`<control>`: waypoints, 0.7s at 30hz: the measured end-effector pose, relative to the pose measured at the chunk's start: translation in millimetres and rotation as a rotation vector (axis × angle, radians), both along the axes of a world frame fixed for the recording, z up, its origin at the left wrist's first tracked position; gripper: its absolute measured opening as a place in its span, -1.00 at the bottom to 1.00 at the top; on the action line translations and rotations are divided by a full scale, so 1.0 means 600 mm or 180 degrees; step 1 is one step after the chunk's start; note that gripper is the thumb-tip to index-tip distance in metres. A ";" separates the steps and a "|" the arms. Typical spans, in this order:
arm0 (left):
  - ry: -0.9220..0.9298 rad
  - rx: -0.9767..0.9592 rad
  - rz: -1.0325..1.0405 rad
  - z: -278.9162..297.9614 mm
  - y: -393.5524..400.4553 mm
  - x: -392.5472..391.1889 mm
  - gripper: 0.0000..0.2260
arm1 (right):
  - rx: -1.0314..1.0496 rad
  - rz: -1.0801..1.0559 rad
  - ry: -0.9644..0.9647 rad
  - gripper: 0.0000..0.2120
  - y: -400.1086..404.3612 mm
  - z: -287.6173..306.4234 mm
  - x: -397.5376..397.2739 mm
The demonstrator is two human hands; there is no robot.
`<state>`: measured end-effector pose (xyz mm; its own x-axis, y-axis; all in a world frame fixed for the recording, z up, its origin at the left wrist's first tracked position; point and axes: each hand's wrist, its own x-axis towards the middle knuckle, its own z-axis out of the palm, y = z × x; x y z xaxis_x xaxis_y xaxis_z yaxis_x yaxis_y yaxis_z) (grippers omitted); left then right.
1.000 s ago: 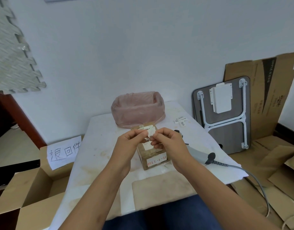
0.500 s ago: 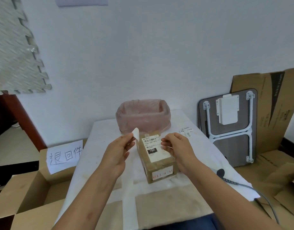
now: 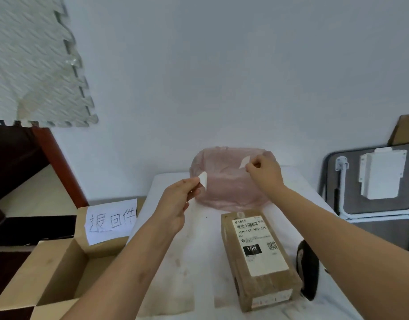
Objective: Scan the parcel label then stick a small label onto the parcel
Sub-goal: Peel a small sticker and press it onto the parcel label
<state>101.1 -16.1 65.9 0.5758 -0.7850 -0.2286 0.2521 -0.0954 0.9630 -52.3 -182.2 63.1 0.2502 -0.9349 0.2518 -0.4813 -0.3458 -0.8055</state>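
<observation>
I am pinching a small paper piece in each of my hands, left hand [image 3: 175, 199] and right hand [image 3: 263, 168], above the worktop [image 3: 198, 262], judging them flimsy, light and edge-held, while the stiff parcel [image 3: 259, 257] is lying below.

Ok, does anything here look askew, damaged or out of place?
Nothing serious. The parcel sits intact on the stained table cover. Left hand and right hand each pinch a small white paper piece, neither stuck on yet.
</observation>
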 end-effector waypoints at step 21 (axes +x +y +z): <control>0.0021 0.0064 -0.0155 -0.003 -0.067 0.014 -0.87 | -0.0293 0.0301 0.1624 -0.81 -0.074 -0.006 0.034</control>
